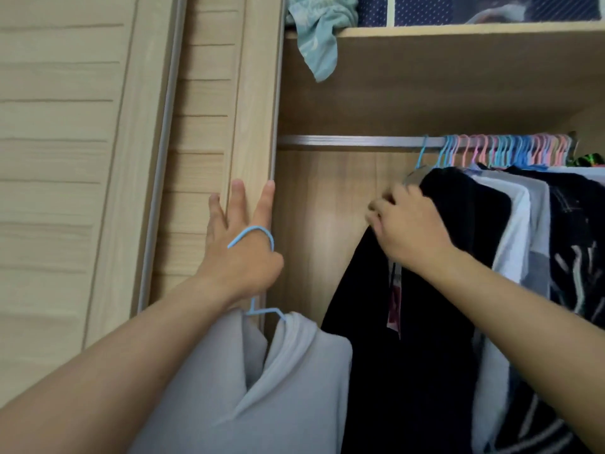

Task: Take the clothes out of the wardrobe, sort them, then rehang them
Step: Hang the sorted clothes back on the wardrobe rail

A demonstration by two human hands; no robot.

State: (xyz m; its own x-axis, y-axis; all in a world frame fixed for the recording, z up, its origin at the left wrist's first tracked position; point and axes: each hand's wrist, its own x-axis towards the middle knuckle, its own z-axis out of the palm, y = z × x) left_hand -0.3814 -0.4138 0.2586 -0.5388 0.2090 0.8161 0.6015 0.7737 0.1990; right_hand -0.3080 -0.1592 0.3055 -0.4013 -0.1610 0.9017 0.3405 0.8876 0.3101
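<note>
Removal stage, early: one garment out, most still on the rail.

Left hand [242, 253], fingers spread, carries the grey garment [262, 388] by its blue hanger [258, 237], lower centre; right hand [409, 224] grips the black garment [458, 240]; rail [343, 140] upper right remains crowded.

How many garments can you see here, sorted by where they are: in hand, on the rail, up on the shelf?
In hand, on a blue hanger: 1, the grey top
On the rail: too tightly packed to count; the black garment is nearest
On the shelf: 1, the teal cloth
Total clearly separable: 3
</note>
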